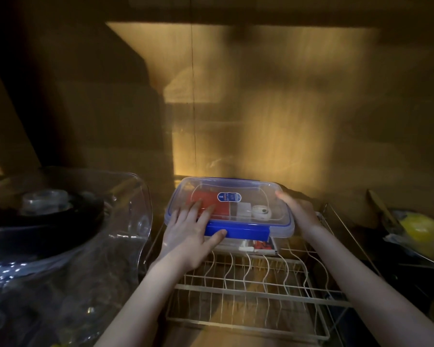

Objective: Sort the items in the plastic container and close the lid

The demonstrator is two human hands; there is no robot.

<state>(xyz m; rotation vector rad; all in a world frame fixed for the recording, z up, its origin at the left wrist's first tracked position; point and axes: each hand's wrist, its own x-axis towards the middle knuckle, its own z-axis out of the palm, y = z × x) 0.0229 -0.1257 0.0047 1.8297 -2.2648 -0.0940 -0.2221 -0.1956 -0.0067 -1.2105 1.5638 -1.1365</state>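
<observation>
Your two hands frame one clear plastic container [229, 227] sitting at the far edge of a white wire dish rack [248, 284] in dim amber light. Its transparent lid [236, 196], edged in blue and carrying one small blue label at the centre, lies on top; one blue clip [237, 232] along the near side hangs down over the container wall. Through the lid you can count three things: one red flat item [211, 204], one small white box [243, 210] and one round white object [261, 211].

Your left hand [193, 231] lies flat on the lid's near left corner, fingers spread, thumb pressing the blue clip. Your right hand [296, 206] cups the right edge, fingers together and curled around the rim. One dark pan [43, 221] with a clear cover stands to the left of the rack.
</observation>
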